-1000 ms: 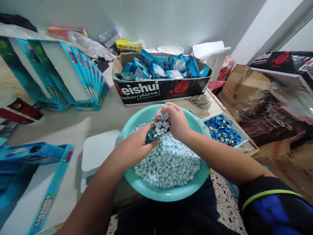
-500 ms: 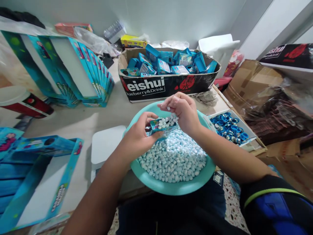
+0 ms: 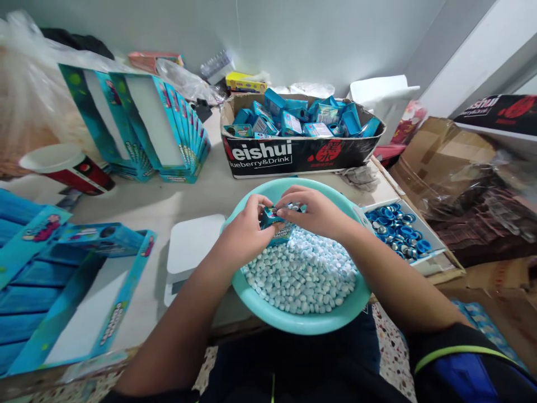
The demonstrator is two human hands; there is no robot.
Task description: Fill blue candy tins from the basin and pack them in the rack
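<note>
My left hand [image 3: 248, 229] grips a small blue printed candy box [image 3: 277, 232] between thumb and fingers, upright above the basin. My right hand [image 3: 312, 210] is curled, its fingertips at the top of that box. A few pale candies [image 3: 296, 207] show under its fingers; how many it holds is hidden. Below both hands, a turquoise basin [image 3: 293, 323] is filled with white and pale blue candies [image 3: 302, 280].
A black carton [image 3: 302, 154] full of blue candy boxes stands behind the basin. Blue caps [image 3: 396, 229] lie in a tray at right. A white scale [image 3: 193, 240], a display tray [image 3: 113, 313] with boxes, a paper cup [image 3: 90, 173] and upright display trays [image 3: 168, 129] are at left.
The box has turned from lying tilted with candies heaped at its opening to upright. My right hand has come down onto its top. The view has shifted slightly left.
</note>
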